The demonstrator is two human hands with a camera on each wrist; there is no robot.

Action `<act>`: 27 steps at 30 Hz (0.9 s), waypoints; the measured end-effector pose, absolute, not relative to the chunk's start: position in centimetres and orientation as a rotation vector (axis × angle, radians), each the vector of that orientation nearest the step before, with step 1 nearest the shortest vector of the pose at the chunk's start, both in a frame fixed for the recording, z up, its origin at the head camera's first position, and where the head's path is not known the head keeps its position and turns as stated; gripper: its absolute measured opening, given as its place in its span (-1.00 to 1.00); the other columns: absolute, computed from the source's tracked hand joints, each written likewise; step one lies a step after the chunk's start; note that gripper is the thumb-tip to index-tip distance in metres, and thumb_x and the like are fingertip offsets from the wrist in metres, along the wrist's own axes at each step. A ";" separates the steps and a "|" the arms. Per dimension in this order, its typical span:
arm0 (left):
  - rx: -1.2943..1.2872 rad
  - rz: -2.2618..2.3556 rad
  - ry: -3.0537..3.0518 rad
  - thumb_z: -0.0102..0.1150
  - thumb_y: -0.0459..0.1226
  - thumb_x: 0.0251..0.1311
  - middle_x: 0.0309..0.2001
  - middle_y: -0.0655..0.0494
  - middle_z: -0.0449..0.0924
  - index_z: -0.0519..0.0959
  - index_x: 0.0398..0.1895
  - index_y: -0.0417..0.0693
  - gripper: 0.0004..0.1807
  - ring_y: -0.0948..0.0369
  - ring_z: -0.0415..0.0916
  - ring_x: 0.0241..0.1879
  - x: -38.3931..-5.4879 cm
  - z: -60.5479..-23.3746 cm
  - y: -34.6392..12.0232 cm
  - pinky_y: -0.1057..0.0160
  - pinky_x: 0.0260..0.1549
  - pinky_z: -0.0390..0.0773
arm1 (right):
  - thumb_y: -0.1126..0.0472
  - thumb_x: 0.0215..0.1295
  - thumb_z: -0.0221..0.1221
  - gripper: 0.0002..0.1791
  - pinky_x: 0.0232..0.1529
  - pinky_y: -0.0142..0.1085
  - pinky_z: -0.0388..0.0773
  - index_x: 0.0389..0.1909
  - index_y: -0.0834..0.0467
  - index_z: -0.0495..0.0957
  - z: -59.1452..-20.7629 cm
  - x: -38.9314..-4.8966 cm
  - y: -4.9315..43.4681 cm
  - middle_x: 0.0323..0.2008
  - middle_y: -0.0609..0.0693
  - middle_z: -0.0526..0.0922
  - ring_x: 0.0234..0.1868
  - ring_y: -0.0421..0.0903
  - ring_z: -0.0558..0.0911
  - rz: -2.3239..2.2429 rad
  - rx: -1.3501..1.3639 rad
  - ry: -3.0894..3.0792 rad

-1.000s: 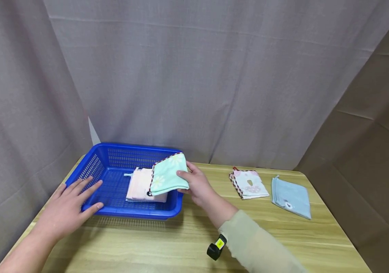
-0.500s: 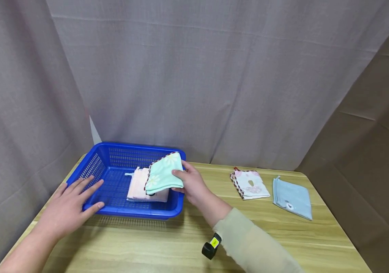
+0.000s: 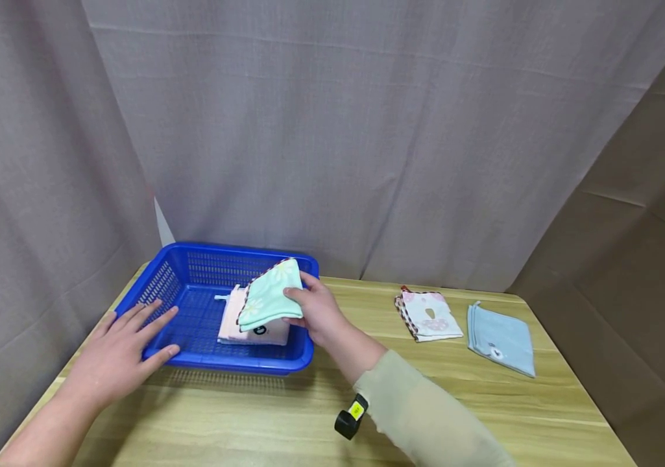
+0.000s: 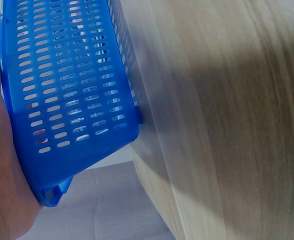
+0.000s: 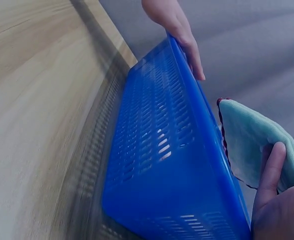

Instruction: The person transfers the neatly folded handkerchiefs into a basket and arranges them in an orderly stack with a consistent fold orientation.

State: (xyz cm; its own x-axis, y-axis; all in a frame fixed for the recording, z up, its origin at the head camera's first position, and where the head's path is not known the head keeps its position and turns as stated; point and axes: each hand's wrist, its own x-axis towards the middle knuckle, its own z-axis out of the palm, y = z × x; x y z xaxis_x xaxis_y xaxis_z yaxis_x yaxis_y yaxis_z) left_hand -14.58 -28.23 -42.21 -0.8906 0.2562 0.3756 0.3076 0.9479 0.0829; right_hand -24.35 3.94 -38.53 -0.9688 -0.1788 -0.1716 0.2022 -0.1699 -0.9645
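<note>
My right hand [image 3: 317, 310] pinches a folded mint-green towel [image 3: 274, 295] with daisies and a dark checked edge. It holds the towel over the right part of a blue plastic basket [image 3: 224, 363]. Underneath, inside the basket, lies a folded pink towel [image 3: 229, 324], partly covered by the green one in the head view. My left hand [image 3: 119, 353] rests on the basket's front left corner, fingers spread over the rim. In the right wrist view the green towel [image 5: 252, 135] hangs above the rim, with a finger along its underside.
To the right on the wooden table [image 3: 239, 421] lie a folded white-and-pink towel [image 3: 428, 318] with a checked edge and a folded light-blue towel [image 3: 501, 337]. A grey curtain [image 3: 338, 130] stands behind the table, and a brown one [image 3: 630, 259] on the right.
My right hand has moved left with the green towel, further over the basket and the pink towel. The left hand has stayed on the rim.
</note>
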 end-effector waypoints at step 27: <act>-0.425 -0.195 -2.713 0.12 0.24 0.25 0.38 -0.17 0.34 0.36 0.44 0.17 -0.26 -0.24 0.25 0.32 -14.7 -42.3 -28.4 -0.37 0.28 0.04 | 0.37 0.32 0.15 -0.43 -0.50 -0.23 0.70 0.37 0.12 0.39 -38.7 -24.8 0.8 -0.16 0.15 0.66 -0.50 -0.14 0.68 -2.190 0.049 1.910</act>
State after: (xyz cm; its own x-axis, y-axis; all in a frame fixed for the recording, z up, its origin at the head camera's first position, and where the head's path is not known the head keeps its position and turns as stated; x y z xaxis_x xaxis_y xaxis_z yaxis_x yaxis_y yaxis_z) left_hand -14.66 -28.35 -42.33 -0.8796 0.2659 0.3945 0.3197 0.9445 0.0762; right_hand -24.83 0.78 -38.69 -0.9720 -0.1538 -0.1778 0.1970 -0.1203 -0.9730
